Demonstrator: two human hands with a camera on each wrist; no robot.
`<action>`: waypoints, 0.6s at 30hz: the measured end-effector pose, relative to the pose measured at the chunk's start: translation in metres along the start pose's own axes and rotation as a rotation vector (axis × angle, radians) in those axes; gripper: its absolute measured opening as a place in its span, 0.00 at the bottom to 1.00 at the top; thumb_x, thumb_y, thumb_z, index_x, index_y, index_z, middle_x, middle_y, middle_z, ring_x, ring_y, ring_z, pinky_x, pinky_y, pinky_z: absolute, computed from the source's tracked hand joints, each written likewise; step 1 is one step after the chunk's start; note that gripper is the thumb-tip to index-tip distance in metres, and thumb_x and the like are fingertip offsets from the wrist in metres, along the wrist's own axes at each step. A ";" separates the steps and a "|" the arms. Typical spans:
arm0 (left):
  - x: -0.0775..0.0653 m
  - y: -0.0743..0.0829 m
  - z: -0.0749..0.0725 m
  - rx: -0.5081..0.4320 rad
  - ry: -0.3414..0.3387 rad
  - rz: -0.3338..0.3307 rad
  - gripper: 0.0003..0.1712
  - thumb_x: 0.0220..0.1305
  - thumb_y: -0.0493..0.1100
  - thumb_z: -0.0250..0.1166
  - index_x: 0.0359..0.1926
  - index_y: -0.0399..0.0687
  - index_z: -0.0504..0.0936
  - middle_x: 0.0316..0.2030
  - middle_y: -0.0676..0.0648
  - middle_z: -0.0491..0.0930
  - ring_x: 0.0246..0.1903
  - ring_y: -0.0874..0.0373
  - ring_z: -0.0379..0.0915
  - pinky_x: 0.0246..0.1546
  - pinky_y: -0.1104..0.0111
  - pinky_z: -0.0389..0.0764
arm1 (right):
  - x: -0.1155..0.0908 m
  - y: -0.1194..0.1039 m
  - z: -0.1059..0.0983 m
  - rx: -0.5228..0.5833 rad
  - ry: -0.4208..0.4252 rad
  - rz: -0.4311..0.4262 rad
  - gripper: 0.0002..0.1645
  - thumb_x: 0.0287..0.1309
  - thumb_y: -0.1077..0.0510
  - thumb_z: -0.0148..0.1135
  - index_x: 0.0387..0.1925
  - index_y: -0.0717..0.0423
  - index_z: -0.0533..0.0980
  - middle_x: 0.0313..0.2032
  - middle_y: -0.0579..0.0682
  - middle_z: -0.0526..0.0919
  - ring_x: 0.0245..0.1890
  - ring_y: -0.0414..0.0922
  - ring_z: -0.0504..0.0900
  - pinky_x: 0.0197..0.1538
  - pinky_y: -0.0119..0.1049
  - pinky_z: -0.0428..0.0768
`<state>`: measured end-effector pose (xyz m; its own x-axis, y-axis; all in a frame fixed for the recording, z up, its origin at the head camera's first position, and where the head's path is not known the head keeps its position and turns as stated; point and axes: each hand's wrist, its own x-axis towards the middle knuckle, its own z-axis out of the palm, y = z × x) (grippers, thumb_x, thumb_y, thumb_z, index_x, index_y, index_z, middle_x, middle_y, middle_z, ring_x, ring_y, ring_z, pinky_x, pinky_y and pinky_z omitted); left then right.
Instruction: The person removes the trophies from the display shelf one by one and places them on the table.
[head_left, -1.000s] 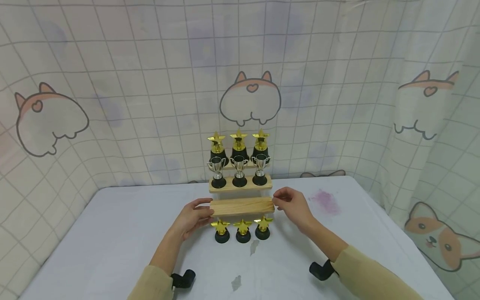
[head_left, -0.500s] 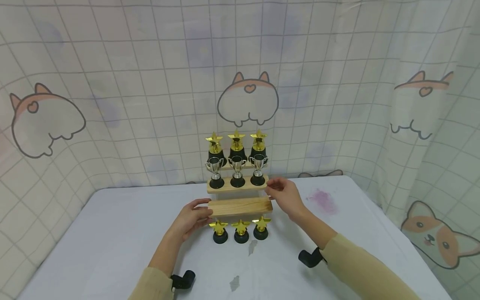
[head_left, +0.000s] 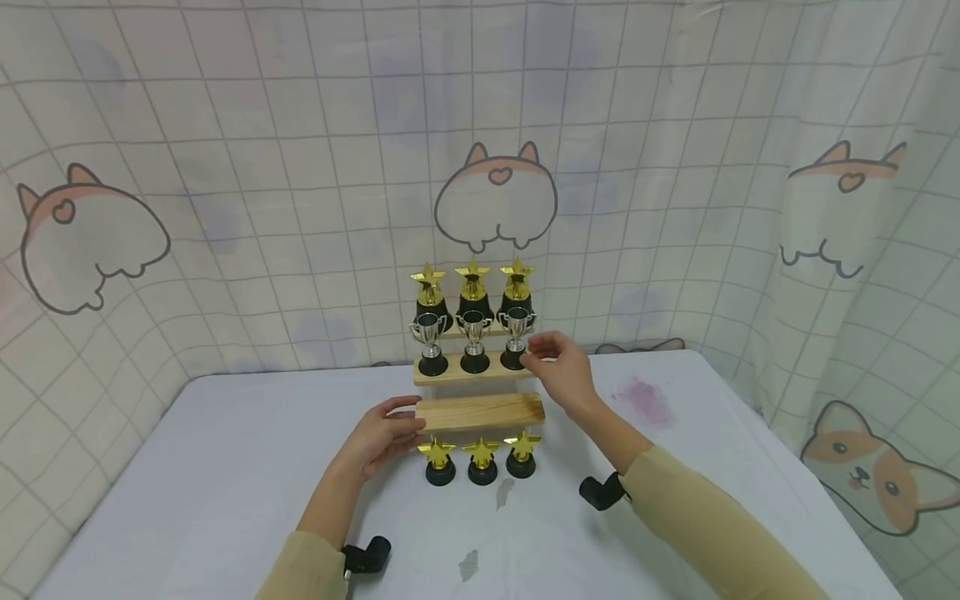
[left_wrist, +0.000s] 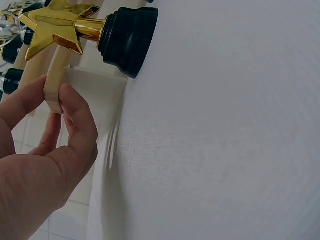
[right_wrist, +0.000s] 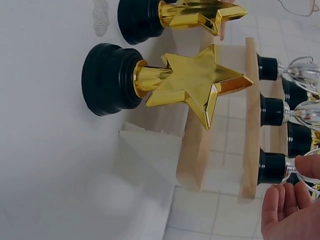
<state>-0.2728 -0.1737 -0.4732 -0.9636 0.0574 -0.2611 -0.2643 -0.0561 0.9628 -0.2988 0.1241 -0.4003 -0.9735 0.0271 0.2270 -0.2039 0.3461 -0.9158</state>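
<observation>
My left hand [head_left: 386, 435] pinches the left end of a narrow wooden board [head_left: 480, 412], the lowest shelf of a stepped stand; in the left wrist view thumb and fingers [left_wrist: 75, 115] sit on either side of that end. My right hand [head_left: 562, 375] is at the rightmost silver trophy cup [head_left: 516, 329], which stands upright on the middle shelf [head_left: 480, 377]. In the right wrist view the thumb overlaps this cup's body, its black base [right_wrist: 272, 167] sits on the shelf, and the bent fingers [right_wrist: 285, 200] lie just beside it, apart from the thumb.
Two more silver cups [head_left: 474, 333] share the middle shelf. Gold star trophies [head_left: 473, 287] with black bases line the top shelf behind. Three smaller gold star trophies [head_left: 482, 462] stand on the white table [head_left: 247, 467] before the board. A grid-patterned curtain [head_left: 300, 208] hangs behind.
My right hand has left the board's right end and moved up and leftward to the rightmost silver cup. The left hand has stayed at the board's left end.
</observation>
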 end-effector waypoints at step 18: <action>0.002 -0.002 0.000 0.012 -0.009 0.011 0.34 0.65 0.31 0.69 0.70 0.37 0.70 0.59 0.32 0.73 0.47 0.49 0.80 0.48 0.60 0.84 | 0.009 0.005 0.006 0.011 -0.025 -0.012 0.25 0.62 0.64 0.71 0.59 0.67 0.76 0.54 0.64 0.81 0.57 0.57 0.80 0.59 0.46 0.79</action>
<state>-0.2741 -0.1737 -0.4751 -0.9660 0.0654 -0.2503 -0.2534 -0.0444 0.9663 -0.3095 0.1203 -0.4049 -0.9732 -0.0007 0.2301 -0.2170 0.3355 -0.9167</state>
